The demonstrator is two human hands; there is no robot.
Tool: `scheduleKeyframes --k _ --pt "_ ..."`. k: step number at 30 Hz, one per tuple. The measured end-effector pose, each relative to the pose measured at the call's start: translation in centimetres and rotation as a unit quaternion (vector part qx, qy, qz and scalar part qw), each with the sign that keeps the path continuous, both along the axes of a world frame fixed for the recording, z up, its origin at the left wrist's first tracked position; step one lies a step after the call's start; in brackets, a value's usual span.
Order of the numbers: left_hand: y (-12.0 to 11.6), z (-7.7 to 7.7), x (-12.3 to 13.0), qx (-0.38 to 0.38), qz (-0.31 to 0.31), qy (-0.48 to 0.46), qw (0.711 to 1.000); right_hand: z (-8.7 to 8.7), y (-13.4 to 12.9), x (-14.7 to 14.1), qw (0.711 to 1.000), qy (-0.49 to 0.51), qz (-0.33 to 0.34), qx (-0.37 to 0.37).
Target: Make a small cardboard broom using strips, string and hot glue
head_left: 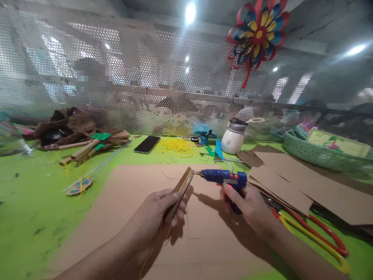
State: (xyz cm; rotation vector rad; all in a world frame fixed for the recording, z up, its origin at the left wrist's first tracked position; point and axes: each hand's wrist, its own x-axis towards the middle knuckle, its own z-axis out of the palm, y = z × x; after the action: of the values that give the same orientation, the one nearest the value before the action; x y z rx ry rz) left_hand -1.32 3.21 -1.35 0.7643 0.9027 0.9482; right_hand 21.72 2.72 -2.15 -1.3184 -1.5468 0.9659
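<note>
My left hand (167, 210) is closed around a stack of narrow brown cardboard strips (184, 182), tilted up and away to the right. A yellow strand runs along the strips' edge, and its loose end trails below the hand. My right hand (243, 200) grips a blue hot glue gun (223, 177), fingers at the orange-red trigger. The gun points left, its metal nozzle at the upper end of the strips; whether it touches them I cannot tell. Beneath both hands lies a large brown cardboard sheet (116, 202) on the green table (29, 217).
Red and yellow-handled scissors (317, 241) lie at right near cut cardboard pieces (279, 167) and a green basket (317, 155). Behind are a phone (147, 144), yellow strands (176, 147) and a white jar (233, 138). Rolled cardboard (84, 151) lies left. A perforated screen (140, 77) stands behind.
</note>
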Motion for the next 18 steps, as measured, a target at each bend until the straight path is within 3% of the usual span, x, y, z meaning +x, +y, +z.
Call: scheduleKeyframes --k 6,18 --pt "0.6 -0.5 -0.4 0.002 -0.002 -0.010 1.000 0.0 -0.6 -0.7 0.999 -0.020 0.030 -0.005" --pt "0.5 -0.6 -0.5 0.010 -0.013 0.010 1.000 0.3 0.6 0.4 0.999 -0.009 -0.001 0.039"
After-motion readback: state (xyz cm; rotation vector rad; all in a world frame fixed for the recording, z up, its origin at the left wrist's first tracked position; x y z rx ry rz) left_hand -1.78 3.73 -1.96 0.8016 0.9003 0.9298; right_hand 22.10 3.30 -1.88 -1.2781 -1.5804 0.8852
